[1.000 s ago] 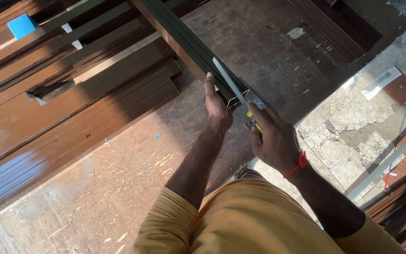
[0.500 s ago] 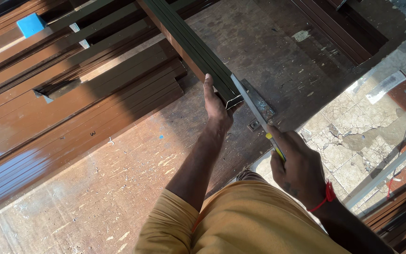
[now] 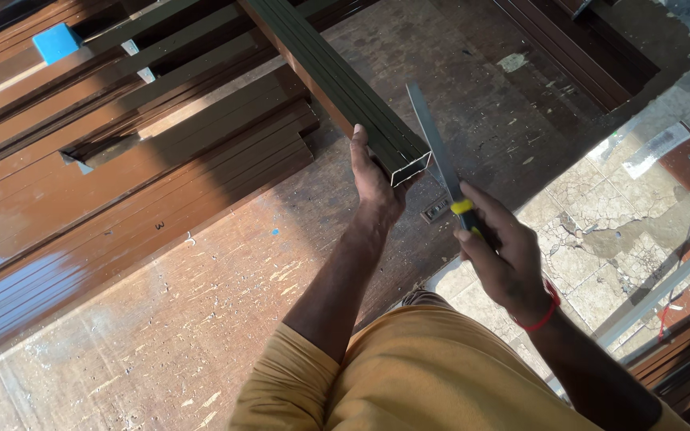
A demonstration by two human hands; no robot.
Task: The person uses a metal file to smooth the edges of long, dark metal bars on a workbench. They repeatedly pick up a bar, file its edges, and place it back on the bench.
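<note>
Lifted clear at four o'clock, right hand (image 3: pixel 505 259) grips a yellow-handled flat steel file (image 3: pixel 439 164); left hand (image 3: pixel 377 179) clasps the dark hollow rectangular metal tube (image 3: pixel 337 84).

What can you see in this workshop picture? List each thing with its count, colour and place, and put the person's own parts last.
tube: one, dark green-brown, hollow and rectangular, running from top centre to its open end at mid-frame.
file: one, grey flat blade with a yellow and black handle, just right of the tube's end.
profiles: many, brown, stacked at left; more at top right and bottom right.
blue block: one, top left on the stack.
bench: one, scratched brown board, lower left.
floor: cracked pale tiles, right.
wristband: one, red, right wrist.
left hand: grips the tube near its end.
right hand: grips the file's handle.
</note>
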